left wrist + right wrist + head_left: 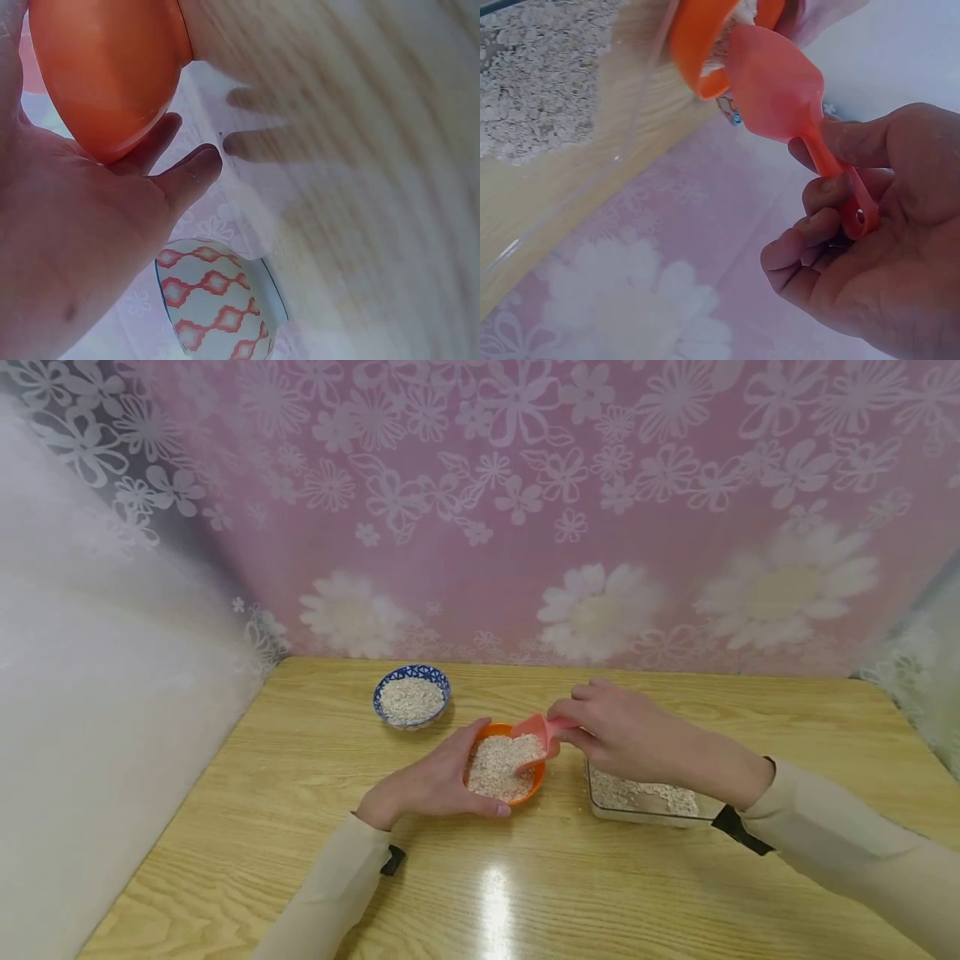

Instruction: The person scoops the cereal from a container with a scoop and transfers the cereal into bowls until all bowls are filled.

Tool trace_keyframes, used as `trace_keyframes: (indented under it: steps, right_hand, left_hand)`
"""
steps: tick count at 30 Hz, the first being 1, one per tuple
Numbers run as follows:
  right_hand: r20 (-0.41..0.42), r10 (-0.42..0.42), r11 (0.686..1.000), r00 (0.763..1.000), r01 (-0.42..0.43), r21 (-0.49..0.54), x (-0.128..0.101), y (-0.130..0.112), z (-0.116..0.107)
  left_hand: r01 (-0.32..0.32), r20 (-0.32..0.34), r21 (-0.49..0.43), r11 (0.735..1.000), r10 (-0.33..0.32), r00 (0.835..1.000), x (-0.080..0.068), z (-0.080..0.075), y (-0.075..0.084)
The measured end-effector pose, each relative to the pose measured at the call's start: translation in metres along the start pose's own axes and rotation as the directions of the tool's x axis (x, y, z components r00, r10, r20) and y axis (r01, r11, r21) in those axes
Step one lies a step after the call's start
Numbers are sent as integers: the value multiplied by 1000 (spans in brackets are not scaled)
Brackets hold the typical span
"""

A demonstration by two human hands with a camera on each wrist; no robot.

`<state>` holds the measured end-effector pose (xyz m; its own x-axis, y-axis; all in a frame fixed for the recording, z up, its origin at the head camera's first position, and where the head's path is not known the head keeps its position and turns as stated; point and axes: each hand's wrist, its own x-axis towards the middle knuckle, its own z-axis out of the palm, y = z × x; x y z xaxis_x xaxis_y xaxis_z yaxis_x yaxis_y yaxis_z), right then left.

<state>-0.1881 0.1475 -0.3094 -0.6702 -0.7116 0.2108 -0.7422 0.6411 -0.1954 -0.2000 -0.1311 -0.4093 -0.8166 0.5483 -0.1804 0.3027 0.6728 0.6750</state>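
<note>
An orange bowl (535, 784) full of rolled oats (497, 768) sits at the middle of the table. My left hand (438, 775) holds it from the left, thumb along the near side and fingers round the far side. In the left wrist view the bowl's smooth outer wall (105, 67) rests against the palm. My right hand (622, 731) grips a pink scoop (776, 82) by its handle, which has a hole at its end. Tilted over the bowl's right rim, the scoop has its lip in among the oats.
A clear rectangular container (652, 818) of oats stands under my right forearm. Behind and left is a patterned bowl (412, 672), blue and white inside, also filled with oats. A pink flowered cloth (465, 543) hangs behind the wooden table (300, 760).
</note>
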Motion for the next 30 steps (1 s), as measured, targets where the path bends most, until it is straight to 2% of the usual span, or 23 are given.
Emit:
trace_keyframes:
  steps: [12,15,18,22,26,30]
  right_hand:
    - [-38,-44,985,998,37,-169,-1,-12,-10]
    - [-56,-91,971,994,76,-225,-1,-15,-11]
    - [-78,-167,938,983,134,-320,-2,-18,-8]
    - [-71,-236,874,969,179,-453,-6,-21,-3]
    - [-60,-268,829,962,198,-522,-8,-23,2]
    - [-64,-300,806,952,217,-551,-7,-24,7]
  left_hand:
    - [7,9,-13,1000,-7,1000,2,-3,-1]
    - [10,9,-20,1000,-10,1000,2,-4,0]
    - [9,5,-19,1000,-9,1000,0,-4,1]
    - [16,2,-11,1000,-16,1000,-2,-3,2]
    - [5,-6,-21,1000,-5,1000,-2,-2,5]
    - [6,-6,-32,999,-7,1000,-3,0,5]
